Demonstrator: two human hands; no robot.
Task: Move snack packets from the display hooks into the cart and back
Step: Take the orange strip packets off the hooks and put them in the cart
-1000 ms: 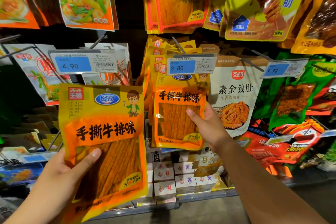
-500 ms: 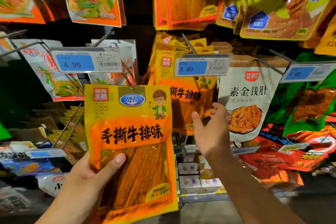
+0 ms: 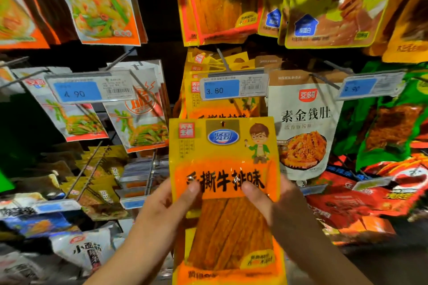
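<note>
Packet [image 3: 223, 169] gripped by left hand [image 3: 162, 213] and right hand [image 3: 275, 210], below 3.80 tag [image 3: 234, 88].

We see three blue-and-white price tags in a row: 4.90 tag [image 3: 77, 92] at left, 3.80 tag [image 3: 221, 89] centre, blurred tag [image 3: 357, 88] at right, digits unclear. Blue shelf label [image 3: 55, 207] lower left, unreadable. Dark floor [image 3: 393, 264] bottom right.

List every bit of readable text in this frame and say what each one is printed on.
"手撕牛排味" and "贤哥": yellow-orange packet held in both hands.
"4.90": left price tag.
"3.80": middle price tag.
"素金钱肚": white packet hanging at right.
Right price tag: blurred, ends in "90".
Barcodes, small print, other packets: unreadable.
</note>
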